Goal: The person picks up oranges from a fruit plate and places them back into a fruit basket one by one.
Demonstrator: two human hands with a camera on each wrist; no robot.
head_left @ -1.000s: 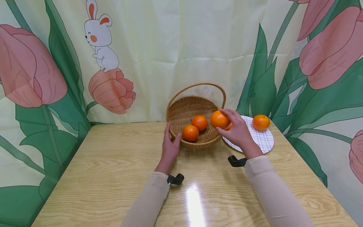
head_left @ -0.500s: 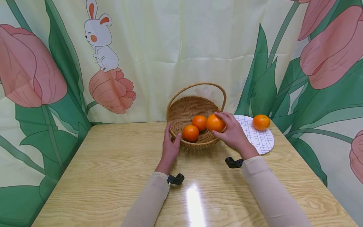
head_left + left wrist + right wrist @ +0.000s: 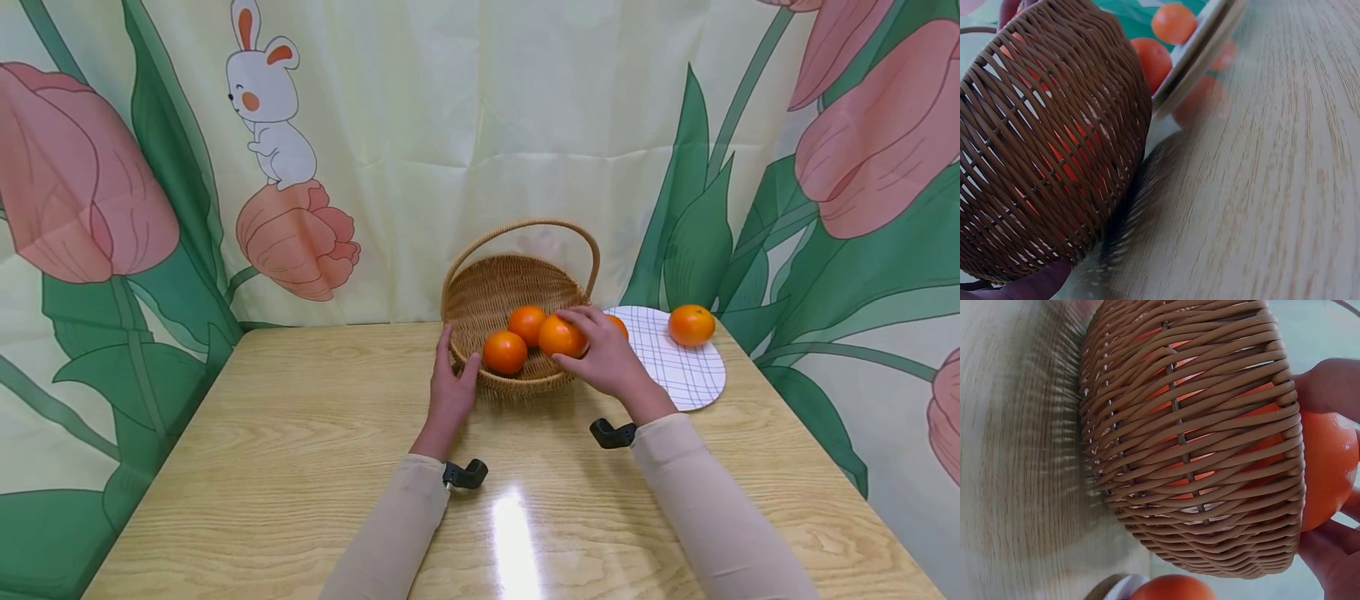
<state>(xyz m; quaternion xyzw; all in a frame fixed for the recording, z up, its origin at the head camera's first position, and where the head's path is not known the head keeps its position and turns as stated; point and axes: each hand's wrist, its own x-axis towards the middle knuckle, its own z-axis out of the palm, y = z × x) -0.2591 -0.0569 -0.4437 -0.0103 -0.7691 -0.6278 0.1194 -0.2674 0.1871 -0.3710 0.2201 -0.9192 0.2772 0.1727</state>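
Observation:
My right hand [image 3: 603,354] holds an orange [image 3: 561,336] over the right side of the wicker basket [image 3: 517,283], thumb and fingers around it. In the right wrist view, that orange [image 3: 1330,469] shows just past the woven rim. Two oranges lie inside the basket, one orange [image 3: 505,352] near the front and another orange [image 3: 527,325] behind it. My left hand [image 3: 452,392] grips the basket's front left, with its fingers along the side and thumb at the front rim. In the left wrist view, a fingertip [image 3: 1044,281] touches the weave.
A white plate [image 3: 686,375] with a blue grid stands right of the basket. On it are an orange [image 3: 692,325] at the back and another orange [image 3: 618,325], partly hidden by my right hand. The wooden table [image 3: 300,450] meets a printed curtain [image 3: 405,167] behind.
My right hand has carried its orange left and down, from the basket's right rim to beside the other two oranges. The left hand and the basket stay in place.

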